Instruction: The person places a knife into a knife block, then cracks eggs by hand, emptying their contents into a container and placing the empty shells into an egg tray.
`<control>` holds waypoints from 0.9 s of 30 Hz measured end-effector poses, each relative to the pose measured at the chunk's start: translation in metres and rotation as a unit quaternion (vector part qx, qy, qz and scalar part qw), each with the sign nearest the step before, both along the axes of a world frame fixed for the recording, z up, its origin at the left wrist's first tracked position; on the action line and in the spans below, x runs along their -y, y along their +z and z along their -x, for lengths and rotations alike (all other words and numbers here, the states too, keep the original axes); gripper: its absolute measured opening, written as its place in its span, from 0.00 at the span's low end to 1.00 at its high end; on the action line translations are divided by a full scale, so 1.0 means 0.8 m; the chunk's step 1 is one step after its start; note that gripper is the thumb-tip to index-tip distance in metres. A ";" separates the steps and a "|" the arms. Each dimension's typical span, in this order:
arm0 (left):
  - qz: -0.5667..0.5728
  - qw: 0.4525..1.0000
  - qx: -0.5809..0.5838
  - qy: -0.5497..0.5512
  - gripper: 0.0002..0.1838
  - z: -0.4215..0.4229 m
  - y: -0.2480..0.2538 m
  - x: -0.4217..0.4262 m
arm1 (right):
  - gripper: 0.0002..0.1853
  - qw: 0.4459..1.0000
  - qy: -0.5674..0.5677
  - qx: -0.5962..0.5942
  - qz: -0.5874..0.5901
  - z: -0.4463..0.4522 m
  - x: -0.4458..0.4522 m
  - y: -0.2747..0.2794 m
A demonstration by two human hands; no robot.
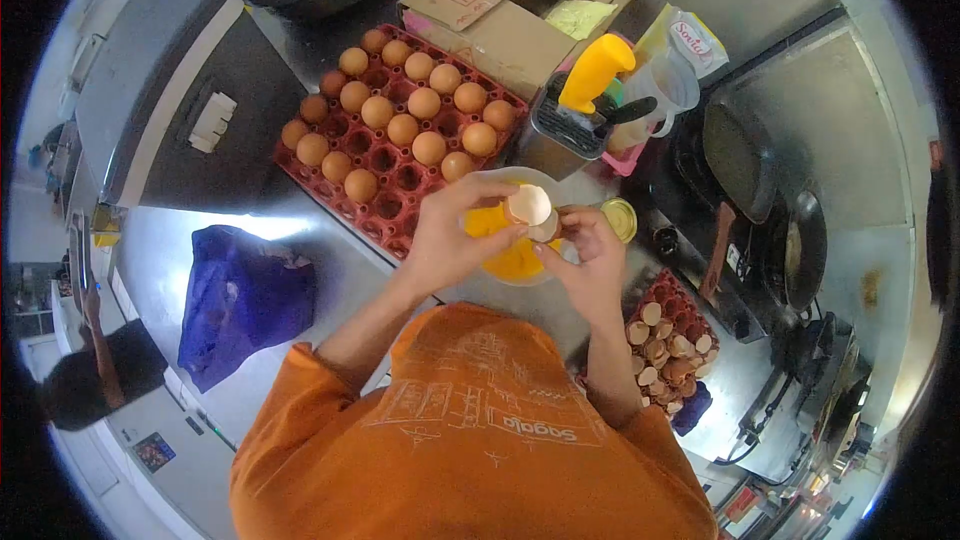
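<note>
Over a round bowl (pixel 508 268) of yellow egg, both hands hold an opened eggshell (pixel 529 206). My left hand (pixel 453 230) grips one shell half, its pale hollow inside showing. My right hand (pixel 590 258) pinches the other half, close against the first. Just left of the bowl is a red egg tray (pixel 388 155) with rows of brown eggs and some bare cups. To the lower right, a second red tray (pixel 678 302) carries a heap of broken shells (pixel 660 352).
A cardboard box (pixel 500 35) stands behind the egg tray, beside a container (pixel 560 130) with a yellow-handled tool (pixel 597 73). A clear jug (pixel 672 90) and dark pans (pixel 740 155) are at the right. A blue bag (pixel 240 300) lies left. A round lid (pixel 620 220) sits near my right hand.
</note>
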State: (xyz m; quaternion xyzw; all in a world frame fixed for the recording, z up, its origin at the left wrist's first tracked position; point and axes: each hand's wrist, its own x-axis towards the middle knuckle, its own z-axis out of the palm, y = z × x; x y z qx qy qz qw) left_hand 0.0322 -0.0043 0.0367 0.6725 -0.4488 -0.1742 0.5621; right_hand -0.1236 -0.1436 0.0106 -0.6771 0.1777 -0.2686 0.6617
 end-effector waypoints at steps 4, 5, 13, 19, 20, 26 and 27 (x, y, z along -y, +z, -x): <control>-0.040 0.977 -0.210 0.005 0.23 0.017 -0.014 0.003 | 0.29 0.991 -0.002 0.026 -0.130 -0.007 -0.017 0.004; -0.041 0.977 -0.211 0.000 0.23 0.020 -0.012 0.002 | 0.30 0.989 -0.010 0.024 -0.147 -0.009 -0.019 0.008; -0.058 0.980 -0.147 -0.120 0.25 0.030 0.006 0.011 | 0.36 1.000 0.011 -0.013 -0.007 0.038 0.002 0.004; -0.015 0.992 -0.113 -0.049 0.23 0.015 0.004 0.002 | 0.31 0.941 -0.252 -0.226 0.010 0.190 0.033 0.008; -0.028 0.994 -0.101 -0.009 0.23 0.007 0.007 -0.002 | 0.33 0.912 -0.304 -0.273 0.042 0.223 0.036 0.009; -0.095 0.986 0.002 0.138 0.16 -0.046 0.017 -0.040 | 0.33 0.795 -0.334 -0.455 0.221 0.364 0.057 -0.032; -0.117 0.968 0.110 0.191 0.16 -0.060 0.009 -0.054 | 0.32 0.765 -0.333 -0.498 0.238 0.360 0.058 -0.030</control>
